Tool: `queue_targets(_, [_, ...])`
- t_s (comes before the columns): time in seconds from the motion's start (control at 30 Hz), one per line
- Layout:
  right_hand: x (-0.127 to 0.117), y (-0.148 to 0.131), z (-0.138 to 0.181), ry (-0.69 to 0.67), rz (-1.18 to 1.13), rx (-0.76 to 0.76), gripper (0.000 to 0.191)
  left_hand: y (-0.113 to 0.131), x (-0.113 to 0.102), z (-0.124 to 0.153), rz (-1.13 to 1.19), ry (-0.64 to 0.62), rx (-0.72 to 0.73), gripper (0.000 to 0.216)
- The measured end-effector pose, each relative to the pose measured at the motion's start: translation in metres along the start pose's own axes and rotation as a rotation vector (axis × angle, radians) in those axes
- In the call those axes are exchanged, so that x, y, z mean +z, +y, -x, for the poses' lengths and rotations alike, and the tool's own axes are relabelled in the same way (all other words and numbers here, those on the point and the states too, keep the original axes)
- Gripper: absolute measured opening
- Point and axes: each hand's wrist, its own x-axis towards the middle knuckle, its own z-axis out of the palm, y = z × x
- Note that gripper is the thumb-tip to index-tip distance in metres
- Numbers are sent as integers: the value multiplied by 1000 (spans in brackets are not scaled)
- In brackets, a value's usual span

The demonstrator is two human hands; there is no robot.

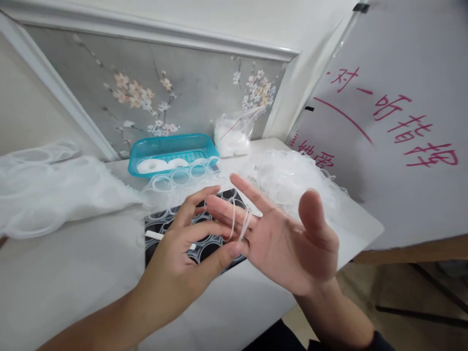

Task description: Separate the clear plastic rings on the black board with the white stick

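In the head view, taking the clock's center at the hands: the right hand (288, 239) is open, palm up, thumb and fingers spread, with a thin white band (244, 225) looped about some of its fingers. The left hand (183, 256) is half curled from 8 o'clock, thumb and fingertips at the band's lower end; whether it pinches it, I cannot tell.

Below them lies a black mat (149, 251) bearing clear rings, its left edge at 9. A white stick (154, 235) shows beside the left hand there; held or lying, I cannot tell.

The blue tray (137, 158), with white discs, stands at 11; the bag (234, 142) at 12; the clear pile (296, 175) between 1 and 2. Clear plastic (54, 195) spreads just past 9. These bound the far side.

The table's (73, 287) corner juts at 3, the whiteboard (395, 195) close beyond; the right forearm crosses its near edge at 5. The widest tabletop for moving runs toward 8.
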Motion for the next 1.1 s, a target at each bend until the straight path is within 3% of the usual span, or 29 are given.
queue_targets(0.23, [5,6,-8,-142,-86,34,76,-2,-6,7,148,-148,-166,8])
queue_targets(0.33, [2,8,-11,-140,-67,18,80,-8,-11,4,276,-191,-251,10])
queue_targets(0.53, [-7,8,-16,-152,-1,-12,101,-12,-19,-4,546,-173,-451,26])
queue_targets(0.7, [-14,6,-21,-104,153,108,98,-11,-14,-6,667,-135,-598,23])
queue_targets(1.1, [-30,13,-30,-113,44,223,97,-10,-11,-10,618,-148,-538,17])
